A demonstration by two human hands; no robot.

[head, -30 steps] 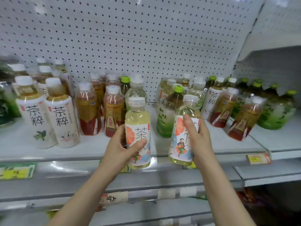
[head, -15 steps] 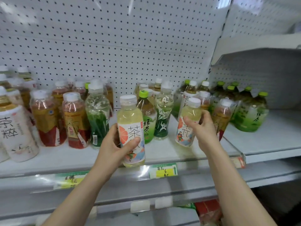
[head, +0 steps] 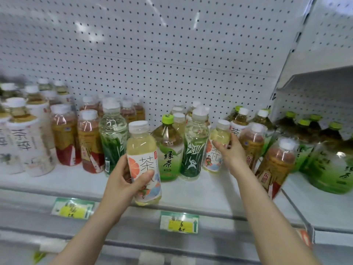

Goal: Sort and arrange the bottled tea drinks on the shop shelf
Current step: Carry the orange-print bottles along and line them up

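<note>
My left hand (head: 124, 180) grips a pale yellow tea bottle (head: 142, 155) with a white cap and an orange-slice label, held above the shelf's front edge. My right hand (head: 232, 155) is wrapped around a second bottle of the same kind (head: 216, 148), which stands on the white shelf (head: 200, 190) to the right of a green-leaf clear bottle (head: 193, 148). A green tea bottle (head: 168, 150) with a green cap stands between the two held bottles.
Red-labelled amber bottles (head: 76, 138) and tall white-labelled bottles (head: 24, 142) fill the left. More amber bottles (head: 275, 165) and big green bottles (head: 332, 165) stand at the right. White pegboard (head: 152, 54) backs the shelf. Price tags (head: 179, 222) line the front rail.
My right hand carried its bottle back and to the right and set it on the shelf beside the green-leaf bottle. The left hand kept its bottle near the front edge.
</note>
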